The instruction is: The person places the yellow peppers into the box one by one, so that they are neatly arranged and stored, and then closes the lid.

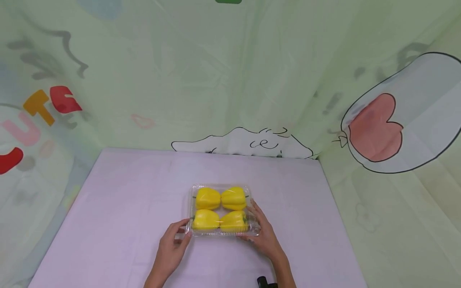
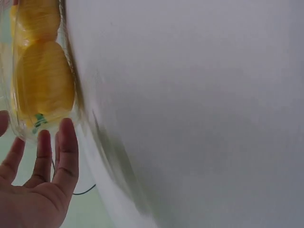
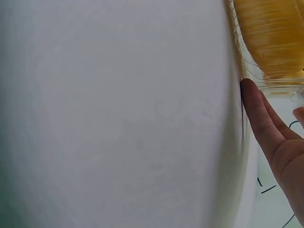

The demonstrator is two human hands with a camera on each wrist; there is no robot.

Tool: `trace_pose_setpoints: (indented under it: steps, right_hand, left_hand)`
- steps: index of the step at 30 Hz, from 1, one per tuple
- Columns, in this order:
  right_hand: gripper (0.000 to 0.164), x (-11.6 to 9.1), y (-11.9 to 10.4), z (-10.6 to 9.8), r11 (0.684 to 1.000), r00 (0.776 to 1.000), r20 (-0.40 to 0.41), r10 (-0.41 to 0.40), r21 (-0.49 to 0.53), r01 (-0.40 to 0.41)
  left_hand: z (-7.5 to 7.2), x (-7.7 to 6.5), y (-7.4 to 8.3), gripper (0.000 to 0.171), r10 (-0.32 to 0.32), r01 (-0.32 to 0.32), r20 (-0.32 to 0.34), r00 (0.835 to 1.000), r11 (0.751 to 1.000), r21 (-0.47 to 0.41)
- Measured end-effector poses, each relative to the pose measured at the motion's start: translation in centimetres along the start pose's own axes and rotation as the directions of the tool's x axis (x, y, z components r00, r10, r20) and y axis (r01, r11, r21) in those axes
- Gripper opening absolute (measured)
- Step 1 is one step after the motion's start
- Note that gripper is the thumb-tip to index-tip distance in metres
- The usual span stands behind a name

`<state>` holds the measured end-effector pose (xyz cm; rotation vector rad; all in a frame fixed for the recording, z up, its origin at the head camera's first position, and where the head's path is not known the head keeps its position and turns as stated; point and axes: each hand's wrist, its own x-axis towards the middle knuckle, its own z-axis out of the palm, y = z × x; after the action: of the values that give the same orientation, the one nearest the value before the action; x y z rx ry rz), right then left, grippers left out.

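Note:
A clear plastic clamshell box (image 1: pixel 219 234) holds several yellow bell peppers (image 1: pixel 208 199) with green stems, laid in two rows. The left hand (image 1: pixel 172 245) is at the box's left side, its fingertips right at the front left corner. In the left wrist view its fingers (image 2: pixel 69 147) reach fairly straight up to the box's end, beside one pepper (image 2: pixel 45 78). The right hand (image 1: pixel 264 236) holds the front right corner, fingers along the right side and thumb at the front. In the right wrist view, one fingertip (image 3: pixel 249 88) lies at the box's lower edge, close to the table.
A pale lilac cloth covers the table (image 1: pixel 137 192). Green printed fabric walls (image 1: pixel 201 80) enclose it at the back and sides. A small black object (image 1: pixel 264 282) lies at the front edge, close to the right forearm.

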<state>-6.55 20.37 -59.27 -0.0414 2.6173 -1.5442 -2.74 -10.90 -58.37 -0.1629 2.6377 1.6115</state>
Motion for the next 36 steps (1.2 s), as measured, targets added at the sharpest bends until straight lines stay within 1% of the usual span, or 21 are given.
trace_pose_setpoints:
  steps: [2,5,11,14,15,18,21,22,24,30,34,36]
  right_hand:
    - [0.097,0.0,0.0,0.0,1.0,1.0,0.0,-0.009,0.006,0.009]
    - [0.096,0.0,0.1,0.1,1.0,1.0,-0.008,-0.017,0.004,0.017]
    - [0.101,0.1,0.3,0.1,0.999,0.999,-0.018,-0.032,0.02,0.032]
    - [0.105,0.2,0.4,0.1,0.999,0.999,-0.016,-0.042,0.026,0.042]
    - [0.107,0.2,0.3,0.1,0.999,0.999,-0.013,-0.037,0.031,0.037]
    - [0.117,0.0,0.0,-0.1,0.999,0.999,0.006,0.031,0.025,-0.032]
    - [0.129,-0.3,-0.2,-0.4,0.994,0.995,0.042,0.095,0.047,-0.097]
    - [0.129,-0.4,-0.2,-0.5,0.992,0.993,0.051,0.108,0.054,-0.111]
    - [0.123,-0.6,-0.2,-0.7,0.99,0.992,0.057,0.112,0.077,-0.116]
    - [0.086,-1.3,-0.3,-1.1,0.987,0.994,0.025,0.106,0.117,-0.108]
    - [0.075,-2.0,-0.5,-1.5,0.983,0.995,0.011,0.1,0.156,-0.1]
    - [0.07,-2.2,-0.5,-1.6,0.976,0.993,-0.002,0.12,0.181,-0.118]
  left_hand:
    - [0.2,0.1,0.2,0.042,-0.031,0.031,-0.007,0.999,1.0,0.0]
    - [0.3,0.2,0.4,0.041,-0.05,0.05,-0.012,0.999,0.999,-0.01]
    - [0.3,0.5,0.7,0.041,-0.103,0.105,0.02,0.994,0.989,-0.106]
    - [0.3,0.6,0.8,0.041,-0.128,0.131,0.036,0.991,0.983,-0.129]
    - [0.3,0.6,0.8,0.041,-0.136,0.14,0.039,0.99,0.981,-0.137]
    - [0.3,0.7,0.9,0.041,-0.152,0.157,0.044,0.987,0.973,-0.169]
    - [0.3,0.6,0.9,0.041,-0.162,0.17,0.054,0.985,0.963,-0.208]
    - [0.3,0.6,0.9,0.041,-0.162,0.17,0.057,0.985,0.962,-0.215]
    - [0.3,0.5,0.9,0.042,-0.162,0.172,0.065,0.985,0.959,-0.225]
    - [0.3,0.4,1.2,0.042,-0.154,0.165,0.068,0.986,0.96,-0.227]
    - [0.3,0.5,1.2,0.04,-0.143,0.152,0.062,0.988,0.97,-0.191]
    - [0.2,0.5,1.1,0.04,-0.138,0.146,0.06,0.989,0.974,-0.171]
